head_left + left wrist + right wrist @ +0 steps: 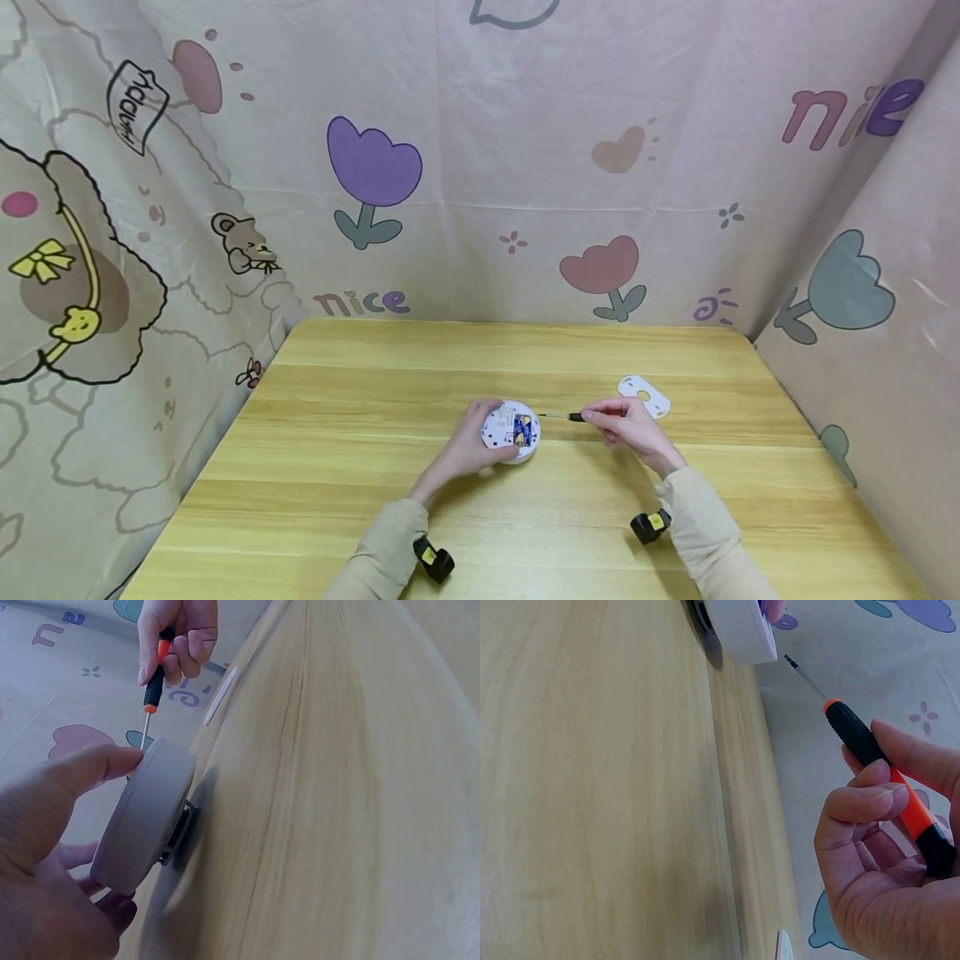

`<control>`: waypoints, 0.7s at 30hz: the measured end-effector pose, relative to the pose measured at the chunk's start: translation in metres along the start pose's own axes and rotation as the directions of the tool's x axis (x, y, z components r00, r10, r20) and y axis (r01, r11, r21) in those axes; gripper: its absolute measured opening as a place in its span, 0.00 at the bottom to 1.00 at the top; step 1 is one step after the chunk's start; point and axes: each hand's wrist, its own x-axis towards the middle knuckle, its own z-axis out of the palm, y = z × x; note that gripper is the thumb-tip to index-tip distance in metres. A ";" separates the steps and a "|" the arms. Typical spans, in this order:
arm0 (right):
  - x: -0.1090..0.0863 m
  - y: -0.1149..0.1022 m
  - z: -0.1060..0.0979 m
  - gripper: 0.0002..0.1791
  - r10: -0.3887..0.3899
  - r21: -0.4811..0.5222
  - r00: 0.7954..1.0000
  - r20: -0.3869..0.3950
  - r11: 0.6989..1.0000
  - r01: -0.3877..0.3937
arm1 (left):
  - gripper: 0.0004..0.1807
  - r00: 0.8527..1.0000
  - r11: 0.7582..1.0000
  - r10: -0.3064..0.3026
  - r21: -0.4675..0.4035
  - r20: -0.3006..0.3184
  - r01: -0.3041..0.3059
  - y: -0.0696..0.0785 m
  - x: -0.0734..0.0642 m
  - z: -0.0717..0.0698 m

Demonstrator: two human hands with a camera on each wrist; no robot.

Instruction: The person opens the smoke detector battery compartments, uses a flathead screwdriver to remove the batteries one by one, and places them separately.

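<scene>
My left hand (474, 442) grips a round white battery-powered device (498, 427) by its rim, thumb on the near side and fingers on the far side. Its back faces up, showing printed labels and blue-and-gold batteries (523, 430) in a recess. In the left wrist view the device (150, 814) is tilted, with a dark bracket-like part on its underside above the table. A screwdriver (859, 739) with a black-and-orange handle is held by my right hand (626, 425) between thumb and fingers. Its thin tip points at the device's right edge, a small gap apart in the right wrist view.
A flat white plate (662, 407) with a central hole and slots lies on the wooden table (360, 375), just beyond my right hand. Behind the table and at both sides hangs a printed cloth (480, 150). Each wrist carries a black camera (433, 560).
</scene>
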 end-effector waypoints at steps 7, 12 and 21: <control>-0.002 -0.003 0.001 0.20 0.006 0.007 1.000 0.001 1.000 -0.006 | 0.56 1.000 1.000 0.001 -0.007 0.026 -0.001 0.001 -0.001 0.004; -0.002 -0.003 0.001 0.20 0.010 0.011 1.000 0.003 1.000 -0.010 | 0.58 0.999 1.000 -0.016 0.021 -0.030 0.017 0.004 -0.002 0.007; -0.003 -0.003 0.000 0.21 0.011 0.001 1.000 0.002 1.000 -0.011 | 0.56 0.997 1.000 0.019 -0.006 -0.070 -0.020 0.002 -0.004 0.000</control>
